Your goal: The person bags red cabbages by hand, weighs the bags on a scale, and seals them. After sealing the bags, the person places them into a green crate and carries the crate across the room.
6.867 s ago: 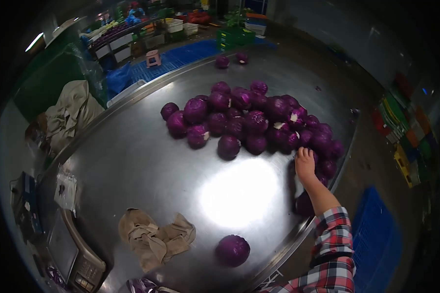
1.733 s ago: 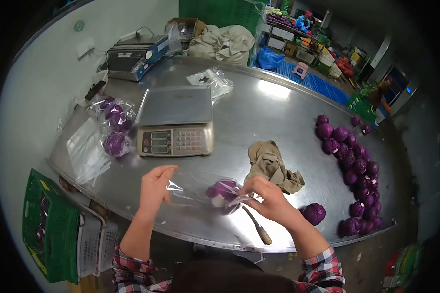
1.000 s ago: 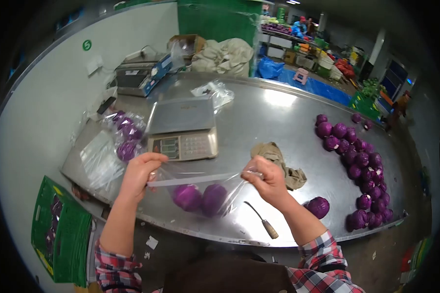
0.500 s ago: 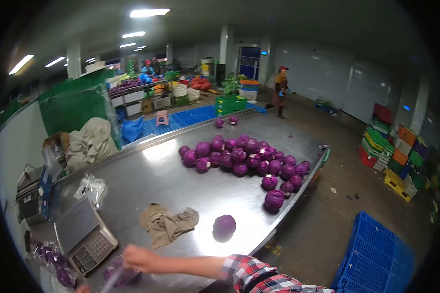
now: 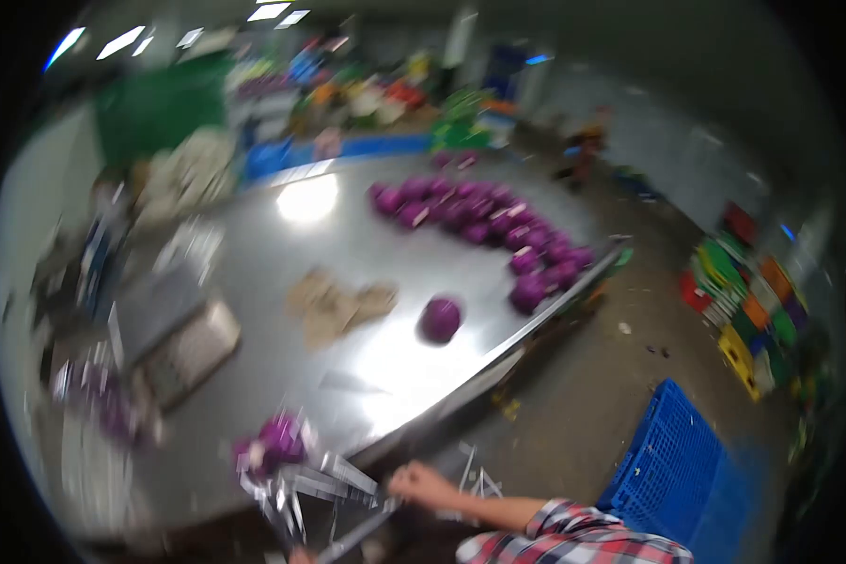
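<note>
My right hand is closed at the front edge of the metal table, beside strips of clear plastic; its exact hold is blurred. Only a small part of my left hand shows at the bottom edge, below the plastic. Purple cabbage in clear wrap lies at the table's front edge, left of my right hand. A single cabbage sits farther back, right of a tan cloth. Many more cabbages are heaped behind it.
A scale stands on the metal table at left, with wrapped cabbages beside it. A blue pallet is on the floor at right, with stacked crates beyond. A person stands in the back.
The view has tilted down and blurred. My right hand has moved right, away from the scale, to the table's front edge. Plastic strips now show between it and the wrapped cabbage.
</note>
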### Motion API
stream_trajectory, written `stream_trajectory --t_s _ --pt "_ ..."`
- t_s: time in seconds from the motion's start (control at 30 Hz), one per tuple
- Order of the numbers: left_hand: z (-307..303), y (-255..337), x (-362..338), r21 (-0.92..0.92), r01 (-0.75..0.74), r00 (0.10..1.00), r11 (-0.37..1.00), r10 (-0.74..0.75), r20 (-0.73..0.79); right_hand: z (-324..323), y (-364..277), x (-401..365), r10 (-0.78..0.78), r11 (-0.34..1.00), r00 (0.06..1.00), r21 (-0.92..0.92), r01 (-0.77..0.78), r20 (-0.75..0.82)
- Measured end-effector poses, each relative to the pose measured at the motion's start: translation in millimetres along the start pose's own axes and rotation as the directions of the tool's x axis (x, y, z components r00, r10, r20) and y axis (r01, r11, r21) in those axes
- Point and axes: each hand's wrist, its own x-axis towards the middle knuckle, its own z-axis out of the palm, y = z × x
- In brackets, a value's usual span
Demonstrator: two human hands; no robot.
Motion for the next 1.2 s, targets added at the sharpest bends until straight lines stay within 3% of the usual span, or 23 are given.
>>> stream_trajectory --t_s 0.03,0.07,0.1,0.13,0.27,0.3,0.33,0.4,0.47,0.53,0.6,0.7,0.8,0.9,0.93,0.97,1.0,1.03,1.07,1.1,1.13,1.17,1.2 --pt "-3 -11 -5 -0.077 0.001 0.999 0.997 -0.004 -0.039 16 -11 -10 0.071 0.996 0.99 -0.037 -0.076 -0.118" --pt "-4 5 -15 -0.007 0.039 0.999 0.999 -0.04 -0.026 28 -18 -13 -0.025 0.994 0.994 -0.108 0.014 -0.107" --pt "2 33 -23 -0.037 -0.038 0.999 0.999 0.038 0.009 36 -39 -18 0.086 0.991 0.996 -0.104 -0.085 0.005" --pt "3 35 -24 -0.184 0.001 0.999 0.983 0.005 0.032 40 -36 -15 0.193 0.97 0.979 -0.161 -0.181 0.064" --pt "4 40 -28 -0.299 0.175 0.983 0.938 -0.149 0.109 26 -28 -34 0.243 0.968 0.969 0.072 -0.239 -0.05" --pt "4 37 -31 -0.345 0.208 0.978 0.915 -0.189 0.088 16 -25 -42 0.283 0.959 0.948 0.054 -0.278 -0.146" --pt "5 34 -32 -0.391 0.238 0.971 0.889 -0.227 0.074 8 -15 -48 0.253 0.967 0.913 0.055 -0.249 -0.319" --pt "4 36 -36 -0.414 0.235 0.971 0.879 -0.232 0.059 15 -22 -51 -0.146 0.972 0.859 -0.235 0.032 -0.49" --pt "6 40 -38 -0.453 0.227 0.973 0.862 -0.225 0.059 58 -70 -59 -0.464 0.789 0.879 -0.501 0.355 -0.107" --pt "7 46 -41 -0.496 0.205 0.978 0.844 -0.196 0.071 100 -86 -45 -0.595 0.439 0.716 -0.599 0.67 0.365" --pt "7 43 -41 -0.53 0.193 0.98 0.826 -0.191 0.059 142 -85 -28 -0.649 0.383 0.607 -0.494 0.781 0.458" --pt "2 20 -35 -0.544 0.197 0.979 0.815 -0.198 0.057 174 -68 -5 -0.521 0.266 0.59 -0.54 0.799 0.617" --pt "-2 27 -31 -0.502 0.225 0.973 0.835 -0.222 0.066 177 -65 -1 -0.468 0.188 0.484 -0.452 0.872 0.739" --pt "-8 48 -33 -0.444 0.286 0.958 0.849 -0.252 0.135 137 -71 -24 -0.47 0.203 0.503 -0.465 0.862 0.726" --pt "-12 51 -33 -0.416 0.302 0.952 0.858 -0.249 0.177 103 -69 -32 -0.242 0.187 0.609 -0.579 0.794 0.756" --pt "-17 52 -34 -0.386 0.317 0.944 0.866 -0.248 0.219 57 -60 -42 -0.12 0.199 0.761 -0.736 0.647 0.637" --pt "-22 51 -34 -0.355 0.332 0.933 0.874 -0.248 0.262 -4 -34 -55 0.004 0.194 0.912 -0.895 0.401 0.41" --pt "-31 46 -33 -0.318 0.318 0.919 0.893 -0.207 0.337 -74 4 -82 -0.145 0.103 0.977 -0.979 0.173 0.158" --pt "-43 48 -27 -0.253 0.359 0.888 0.898 -0.245 0.389 -140 20 -117 -0.01 0.0 0.983 -0.983 -0.181 -0.181" --pt "-59 52 -20 -0.184 0.394 0.854 0.901 -0.284 0.436 -207 37 -165 0.294 -0.259 0.857 -0.898 -0.355 -0.423" --pt "-71 55 -12 -0.114 0.422 0.818 0.899 -0.324 0.476 -249 46 -213 0.474 -0.382 0.588 -0.755 -0.534 -0.655" --pt "-80 54 7 -0.001 0.266 0.926 0.964 -0.255 0.279 -239 18 -232 0.617 -0.526 0.254 -0.63 -0.571 -0.745" --pt "-84 53 27 0.143 0.127 0.987 0.982 -0.139 0.08 -236 23 -222 0.545 -0.368 0.468 -0.7 -0.612 -0.696"
